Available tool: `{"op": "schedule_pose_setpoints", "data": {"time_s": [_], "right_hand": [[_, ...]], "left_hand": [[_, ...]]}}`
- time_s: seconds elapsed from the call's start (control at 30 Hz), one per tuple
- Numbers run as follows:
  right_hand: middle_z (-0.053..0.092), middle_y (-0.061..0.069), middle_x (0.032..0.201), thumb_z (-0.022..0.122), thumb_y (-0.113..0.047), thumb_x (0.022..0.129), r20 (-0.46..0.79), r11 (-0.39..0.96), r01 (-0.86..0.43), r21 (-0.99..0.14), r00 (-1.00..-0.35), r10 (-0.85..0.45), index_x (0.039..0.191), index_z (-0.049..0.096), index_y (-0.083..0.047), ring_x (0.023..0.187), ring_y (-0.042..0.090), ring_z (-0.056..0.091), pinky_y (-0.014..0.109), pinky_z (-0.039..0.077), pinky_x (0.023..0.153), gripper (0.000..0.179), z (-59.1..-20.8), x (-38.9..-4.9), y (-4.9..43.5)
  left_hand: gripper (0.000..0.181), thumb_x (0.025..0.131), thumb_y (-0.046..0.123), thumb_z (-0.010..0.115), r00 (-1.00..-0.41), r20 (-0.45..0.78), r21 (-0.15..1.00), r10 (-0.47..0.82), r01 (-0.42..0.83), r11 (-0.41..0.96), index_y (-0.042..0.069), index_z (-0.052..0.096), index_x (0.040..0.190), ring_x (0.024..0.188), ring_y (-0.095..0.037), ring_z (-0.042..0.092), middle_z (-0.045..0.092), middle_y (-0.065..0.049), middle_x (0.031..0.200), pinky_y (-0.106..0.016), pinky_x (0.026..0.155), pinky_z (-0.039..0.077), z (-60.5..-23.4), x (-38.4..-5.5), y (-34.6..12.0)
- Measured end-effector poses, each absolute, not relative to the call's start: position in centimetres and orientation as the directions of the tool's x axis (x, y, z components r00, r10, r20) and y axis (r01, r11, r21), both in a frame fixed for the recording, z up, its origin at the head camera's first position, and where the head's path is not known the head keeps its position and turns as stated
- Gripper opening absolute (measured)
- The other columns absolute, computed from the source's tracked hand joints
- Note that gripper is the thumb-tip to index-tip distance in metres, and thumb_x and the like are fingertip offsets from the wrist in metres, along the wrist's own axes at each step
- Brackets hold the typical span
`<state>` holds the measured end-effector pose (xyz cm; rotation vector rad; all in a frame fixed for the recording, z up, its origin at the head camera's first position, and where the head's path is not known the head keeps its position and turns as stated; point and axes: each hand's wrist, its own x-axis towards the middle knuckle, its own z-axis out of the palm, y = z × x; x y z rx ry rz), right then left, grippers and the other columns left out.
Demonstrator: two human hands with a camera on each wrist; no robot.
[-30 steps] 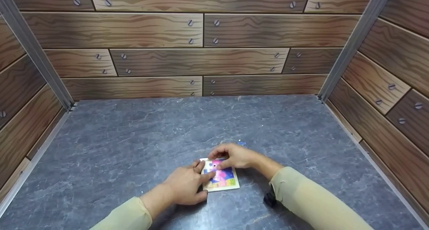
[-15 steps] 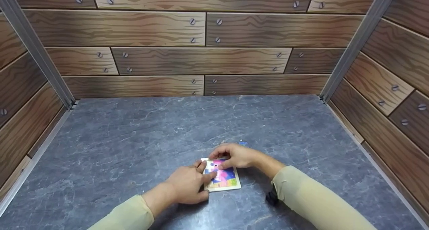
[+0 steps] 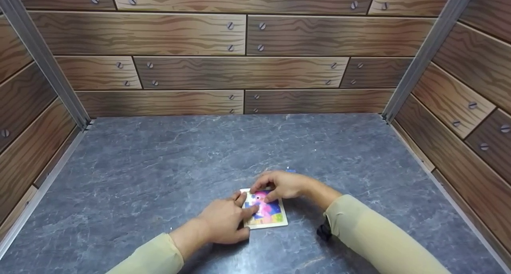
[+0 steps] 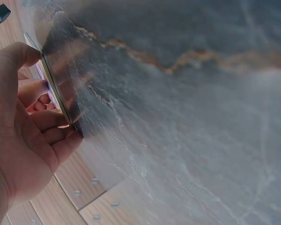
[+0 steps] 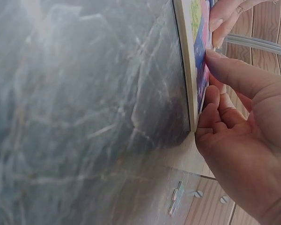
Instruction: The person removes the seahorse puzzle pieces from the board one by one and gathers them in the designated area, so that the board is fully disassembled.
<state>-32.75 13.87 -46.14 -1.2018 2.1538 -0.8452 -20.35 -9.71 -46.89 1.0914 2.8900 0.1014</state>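
Observation:
A small jigsaw puzzle with a pale frame and a pink figure on blue lies flat on the dark marbled table. My left hand holds it along the left side, thumb at the near corner and index fingertip on the picture. In the left wrist view, the bent fingers sit right at the puzzle's edge. From the right, my right hand reaches over the far edge, its thumb on the picture and the other fingers curled at the frame. The palm side of the left hand hides part of the picture in the head view.
Just beyond the right hand lies a small blue piece, also visible as a thin flat piece in the right wrist view. Wood-patterned walls with metal corner posts enclose the table on three sides.
The view has shifted slightly. Both hands stay at the puzzle, with the right thumb moved a little to the right over the picture.

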Motion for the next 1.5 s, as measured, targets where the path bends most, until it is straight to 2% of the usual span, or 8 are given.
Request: {"op": "schedule_pose_setpoints", "data": {"time_s": [0.9, 1.27, 1.5], "right_hand": [[0.066, 0.007, 0.124, 0.078, -0.002, 0.091, -0.149, 0.424, -0.554, -0.717, -0.472, -0.869, 0.124, 0.076, -0.005, 0.116, 0.018, 0.059, 0.038, 0.048, 0.107, 0.033, -46.04, -32.63, 13.71], [0.067, 0.008, 0.123, 0.077, 0.0, 0.09, -0.123, 0.407, -0.563, -0.719, -0.473, -0.872, 0.124, 0.076, -0.006, 0.116, 0.024, 0.06, 0.045, 0.05, 0.106, 0.034, -46.21, -32.41, 13.86], [0.068, 0.011, 0.131, 0.069, 0.008, 0.091, -0.131, 0.39, -0.517, -0.762, -0.467, -0.874, 0.131, 0.073, -0.003, 0.122, 0.028, 0.061, 0.048, 0.047, 0.111, 0.041, -45.81, -32.6, 14.29]], "left_hand": [[0.063, 0.097, 0.048, 0.062, -0.756, -0.056, 0.109, 0.652, 0.644, 0.757, 0.025, 0.058, 0.155, 0.141, -0.044, 0.053, 0.052, -0.029, 0.153, -0.051, 0.102, 0.056, -46.76, -20.44, -9.61], [0.063, 0.096, 0.047, 0.064, -0.752, -0.041, 0.093, 0.658, 0.653, 0.752, 0.024, 0.059, 0.155, 0.14, -0.044, 0.054, 0.053, -0.029, 0.152, -0.051, 0.1, 0.057, -46.73, -20.33, -9.67], [0.062, 0.096, 0.048, 0.063, -0.745, -0.02, 0.074, 0.666, 0.664, 0.744, 0.025, 0.06, 0.154, 0.138, -0.042, 0.057, 0.055, -0.028, 0.151, -0.049, 0.097, 0.059, -46.97, -20.41, -9.7]]}}
